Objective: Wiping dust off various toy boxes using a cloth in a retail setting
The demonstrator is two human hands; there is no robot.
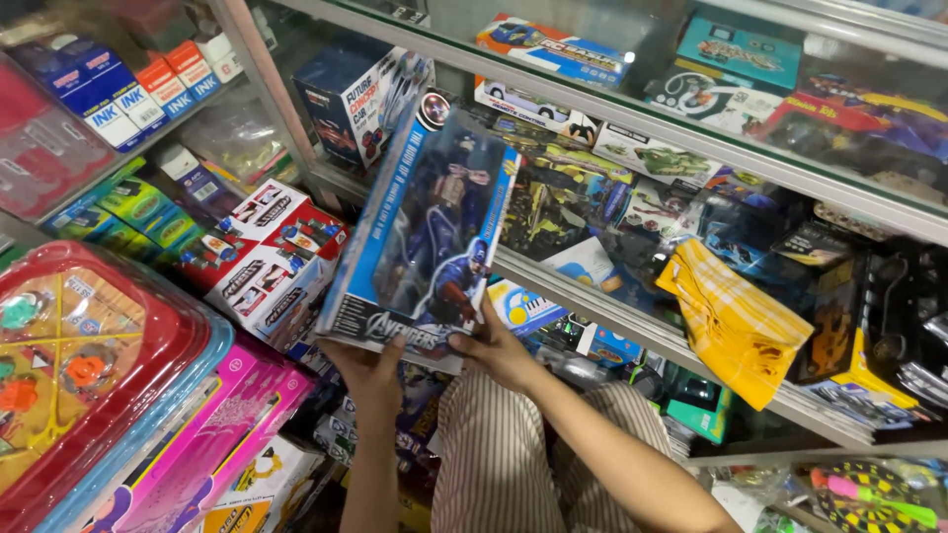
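Here, the scene is set out from the held box outward.
Toy box: a tall blue windowed figure box [420, 227] is held up, tilted, at the centre of the frame, in front of glass shelves.
Left hand: the left hand [370, 370] is clamped on the box's lower left corner, fingers laid over its front.
Right hand: the right hand [497, 347] is closed on the lower right edge, thumb pressed to the front.
Yellow cloth: a folded striped cloth [736, 321] is seen to the right, draped over the shelf edge [642, 324].
Red and white boxes: a stack [267, 262] is placed just left of the held box.
Pink boxes: flat pink packages [232, 415] are leaned at lower left, beside a red plastic tray pack [178, 336].
Dartboard: part of one [869, 494] is shown at lower right.
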